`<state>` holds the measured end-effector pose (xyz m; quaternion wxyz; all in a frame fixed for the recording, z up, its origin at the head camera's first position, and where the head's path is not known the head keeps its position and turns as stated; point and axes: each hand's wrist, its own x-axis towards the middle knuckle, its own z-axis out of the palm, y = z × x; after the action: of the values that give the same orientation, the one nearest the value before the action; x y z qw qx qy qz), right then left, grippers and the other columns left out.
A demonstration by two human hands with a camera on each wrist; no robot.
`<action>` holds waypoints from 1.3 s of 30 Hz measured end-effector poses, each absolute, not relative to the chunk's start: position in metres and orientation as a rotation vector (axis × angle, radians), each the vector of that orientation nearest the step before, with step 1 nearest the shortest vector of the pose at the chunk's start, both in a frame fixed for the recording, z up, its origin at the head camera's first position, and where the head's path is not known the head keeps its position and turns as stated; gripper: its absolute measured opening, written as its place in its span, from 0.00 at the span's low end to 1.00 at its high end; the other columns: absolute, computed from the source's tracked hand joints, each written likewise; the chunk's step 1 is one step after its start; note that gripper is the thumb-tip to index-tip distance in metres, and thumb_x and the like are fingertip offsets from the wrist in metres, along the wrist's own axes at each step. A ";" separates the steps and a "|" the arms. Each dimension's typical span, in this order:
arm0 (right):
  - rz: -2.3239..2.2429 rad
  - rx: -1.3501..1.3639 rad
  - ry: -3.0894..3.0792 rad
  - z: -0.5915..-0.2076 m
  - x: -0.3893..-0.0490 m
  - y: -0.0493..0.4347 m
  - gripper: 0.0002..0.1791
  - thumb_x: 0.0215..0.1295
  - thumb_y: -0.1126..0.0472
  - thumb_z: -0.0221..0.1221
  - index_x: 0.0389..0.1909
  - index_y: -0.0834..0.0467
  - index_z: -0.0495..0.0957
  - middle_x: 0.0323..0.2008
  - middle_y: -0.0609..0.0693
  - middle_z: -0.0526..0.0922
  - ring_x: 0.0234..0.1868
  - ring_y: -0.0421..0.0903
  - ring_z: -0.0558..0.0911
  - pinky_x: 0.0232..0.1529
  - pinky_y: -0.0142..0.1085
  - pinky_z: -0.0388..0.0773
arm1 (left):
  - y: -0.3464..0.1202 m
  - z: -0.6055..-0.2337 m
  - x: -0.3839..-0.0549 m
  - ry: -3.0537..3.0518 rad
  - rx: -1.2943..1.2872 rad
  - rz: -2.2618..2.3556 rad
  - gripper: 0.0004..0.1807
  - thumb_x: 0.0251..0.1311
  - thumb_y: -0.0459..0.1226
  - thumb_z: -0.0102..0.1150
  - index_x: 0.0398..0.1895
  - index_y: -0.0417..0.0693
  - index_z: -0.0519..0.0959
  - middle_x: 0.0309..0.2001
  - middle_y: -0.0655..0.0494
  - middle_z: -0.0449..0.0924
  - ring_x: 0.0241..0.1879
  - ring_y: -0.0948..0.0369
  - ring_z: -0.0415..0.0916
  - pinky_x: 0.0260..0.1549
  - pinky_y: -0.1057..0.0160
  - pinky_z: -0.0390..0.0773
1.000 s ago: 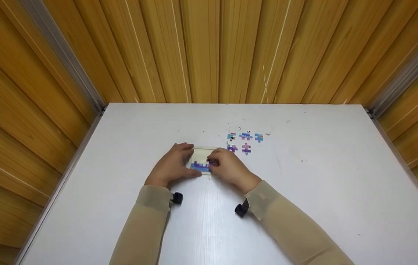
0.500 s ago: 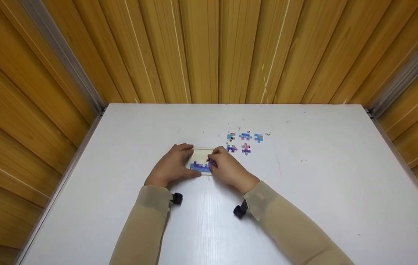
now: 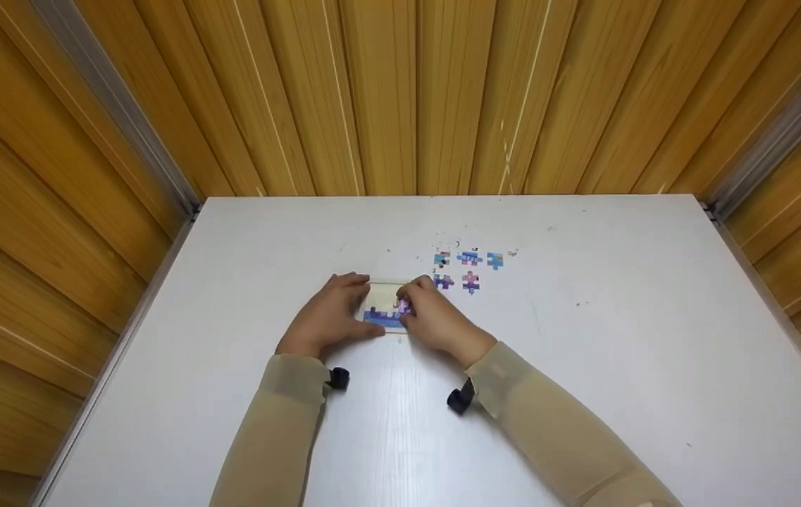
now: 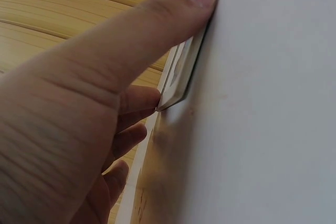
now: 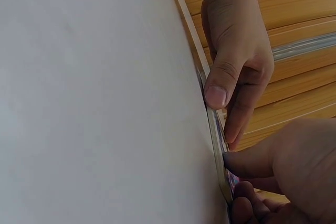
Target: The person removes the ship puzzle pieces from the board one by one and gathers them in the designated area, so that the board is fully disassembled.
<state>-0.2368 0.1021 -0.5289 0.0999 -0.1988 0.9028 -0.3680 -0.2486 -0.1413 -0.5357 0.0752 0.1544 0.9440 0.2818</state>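
A small shallow puzzle tray (image 3: 380, 292) lies flat on the white table, its near side filled with a blue and purple strip of puzzle. My left hand (image 3: 327, 315) holds it at the left, thumb on the near edge and fingers by the far one; the left wrist view shows the thumb over the tray's rim (image 4: 191, 69). At the right end, my right hand (image 3: 441, 318) pinches a pink and purple puzzle piece (image 3: 402, 306) between thumb and fingers, over the tray beside the strip. Its fingers partly hide the piece and the tray's right side.
Several loose puzzle pieces lie behind and right of the tray, among them a pink one (image 3: 470, 282) and a blue one (image 3: 495, 260). Small dark marks speckle the white table (image 3: 583, 380). Wood-look panels (image 3: 386, 98) stand behind it.
The pinched puzzle piece has turned in my right fingers and shows more of its pink face. My left hand and the tray stay in place.
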 end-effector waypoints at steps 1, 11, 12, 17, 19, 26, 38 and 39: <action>-1.088 -0.585 2.670 -0.529 -0.237 0.102 0.22 0.80 0.66 0.64 0.71 0.66 0.78 0.63 0.61 0.76 0.60 0.55 0.83 0.72 0.51 0.84 | -0.142 -0.536 -0.249 2.832 0.461 0.850 0.53 0.53 0.55 0.90 0.82 0.49 0.77 0.86 0.53 0.70 0.91 0.47 0.58 0.92 0.42 0.57; -1.138 -0.571 2.712 -0.528 -0.238 0.099 0.24 0.73 0.70 0.69 0.68 0.66 0.83 0.59 0.58 0.81 0.59 0.55 0.85 0.70 0.50 0.85 | -0.142 -0.535 -0.247 2.822 0.409 0.861 0.55 0.53 0.56 0.90 0.82 0.46 0.76 0.87 0.53 0.70 0.92 0.45 0.57 0.92 0.41 0.58; -1.141 -0.570 2.714 -0.528 -0.238 0.099 0.24 0.72 0.70 0.69 0.68 0.66 0.83 0.59 0.58 0.81 0.58 0.55 0.85 0.69 0.50 0.86 | -0.142 -0.535 -0.247 2.823 0.406 0.859 0.55 0.53 0.56 0.90 0.82 0.46 0.76 0.87 0.53 0.69 0.92 0.45 0.57 0.92 0.41 0.58; -1.141 -0.588 2.729 -0.527 -0.240 0.099 0.23 0.70 0.71 0.70 0.65 0.67 0.86 0.58 0.59 0.83 0.55 0.54 0.85 0.65 0.51 0.87 | -0.142 -0.534 -0.246 2.825 0.408 0.843 0.55 0.54 0.56 0.89 0.82 0.45 0.76 0.87 0.54 0.69 0.92 0.45 0.56 0.92 0.41 0.58; -1.135 -0.607 2.736 -0.527 -0.241 0.100 0.22 0.69 0.71 0.70 0.63 0.67 0.87 0.57 0.60 0.83 0.54 0.54 0.84 0.63 0.52 0.87 | -0.143 -0.534 -0.245 2.826 0.418 0.852 0.55 0.53 0.56 0.90 0.82 0.44 0.76 0.87 0.53 0.70 0.92 0.45 0.56 0.92 0.41 0.58; -1.113 -0.622 2.714 -0.525 -0.242 0.104 0.22 0.71 0.73 0.68 0.64 0.68 0.88 0.57 0.63 0.83 0.56 0.57 0.84 0.65 0.54 0.85 | -0.141 -0.535 -0.247 2.831 0.464 0.863 0.53 0.54 0.55 0.89 0.81 0.42 0.77 0.86 0.51 0.71 0.91 0.46 0.58 0.91 0.42 0.59; -1.102 -0.570 2.706 -0.525 -0.245 0.109 0.22 0.73 0.75 0.64 0.66 0.67 0.87 0.60 0.63 0.87 0.63 0.60 0.86 0.73 0.54 0.84 | -0.141 -0.536 -0.248 2.825 0.445 0.837 0.55 0.53 0.56 0.90 0.82 0.44 0.76 0.87 0.54 0.70 0.91 0.48 0.58 0.92 0.44 0.57; -1.107 -0.570 2.707 -0.525 -0.245 0.109 0.22 0.73 0.75 0.63 0.66 0.67 0.87 0.60 0.63 0.87 0.64 0.61 0.86 0.74 0.54 0.84 | -0.141 -0.535 -0.247 2.822 0.439 0.840 0.55 0.53 0.56 0.90 0.82 0.44 0.76 0.87 0.54 0.70 0.91 0.48 0.58 0.92 0.44 0.57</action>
<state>-0.2451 0.1092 -0.5250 0.0807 -0.1908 0.9055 -0.3702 -0.2475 -0.1411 -0.5355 0.0821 0.1471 0.9448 0.2812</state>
